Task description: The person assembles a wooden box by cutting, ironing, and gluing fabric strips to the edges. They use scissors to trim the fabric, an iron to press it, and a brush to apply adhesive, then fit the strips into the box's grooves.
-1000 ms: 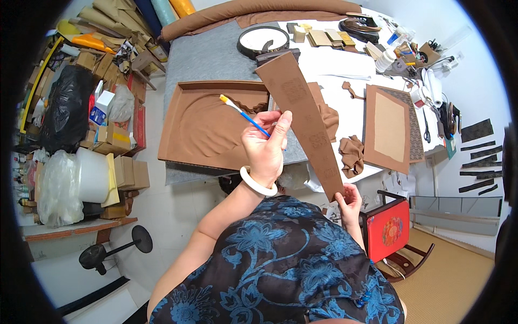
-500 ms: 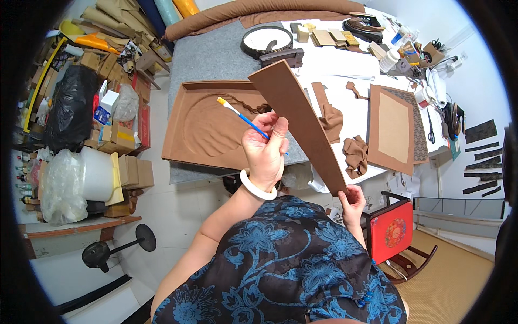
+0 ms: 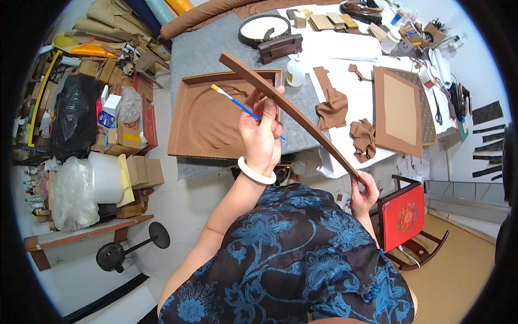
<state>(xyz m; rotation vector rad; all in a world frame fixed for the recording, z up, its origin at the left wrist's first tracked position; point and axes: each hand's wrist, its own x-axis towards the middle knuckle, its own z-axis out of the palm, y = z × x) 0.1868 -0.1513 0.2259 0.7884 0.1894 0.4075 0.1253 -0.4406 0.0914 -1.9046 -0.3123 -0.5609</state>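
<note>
My left hand (image 3: pixel 262 134) is raised in front of me and grips a thin blue-handled paintbrush (image 3: pixel 237 103) with a pale tip, while its fingers also steady a long brown leather strip (image 3: pixel 286 108). The strip runs edge-on from upper left down to my right hand (image 3: pixel 364 194), which pinches its lower end. Behind the strip lies a shallow brown tray-shaped leather panel (image 3: pixel 216 116) on a grey mat (image 3: pixel 205 48). A white bangle sits on my left wrist.
A white glue bottle (image 3: pixel 294 71), crumpled brown leather scraps (image 3: pixel 362 137), a brown framed panel (image 3: pixel 399 110) and a dark oval frame (image 3: pixel 264 29) lie on the table. Boxes and bags (image 3: pixel 81 135) crowd the floor at left. A red-seated chair (image 3: pixel 404 218) stands at right.
The leather strip has turned from showing its broad face to nearly edge-on. My left hand with the brush has shifted slightly along it; my right hand keeps the lower end.
</note>
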